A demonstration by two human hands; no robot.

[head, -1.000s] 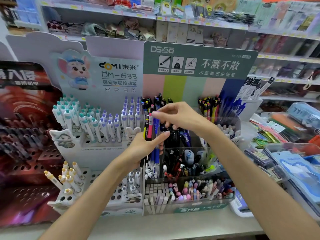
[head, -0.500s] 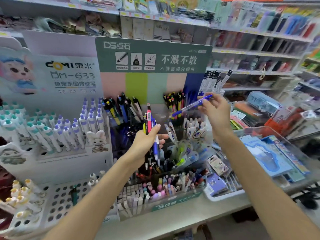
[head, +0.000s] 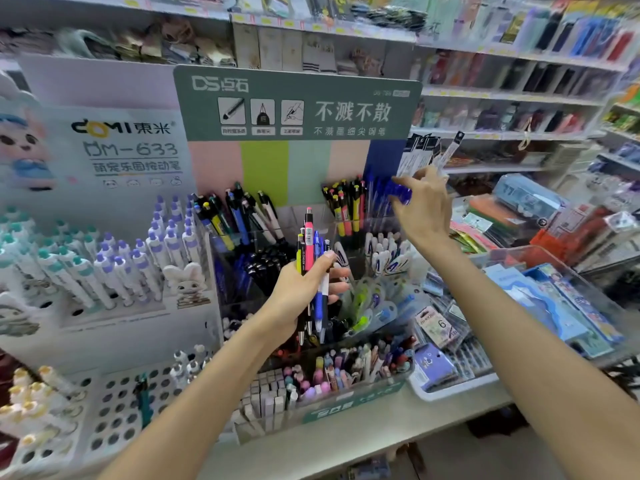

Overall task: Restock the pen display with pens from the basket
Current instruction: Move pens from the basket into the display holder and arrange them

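A grey shop counter (head: 346, 434) carries a tiered clear-plastic pen display with a green header card (head: 298, 102), below blurred stocked shelves (head: 502, 95). The left hand (head: 301, 289) grips a bundle of mixed-colour click pens (head: 311, 258) upright. The right hand (head: 424, 206) pinches what seems a blue pen (head: 401, 192), motion-blurred, at the display's upper right compartment.

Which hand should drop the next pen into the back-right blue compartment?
Right. The right hand already pinches a blue pen beside the blue pens there, while the left hand is lower, gripping the bundle of pens.
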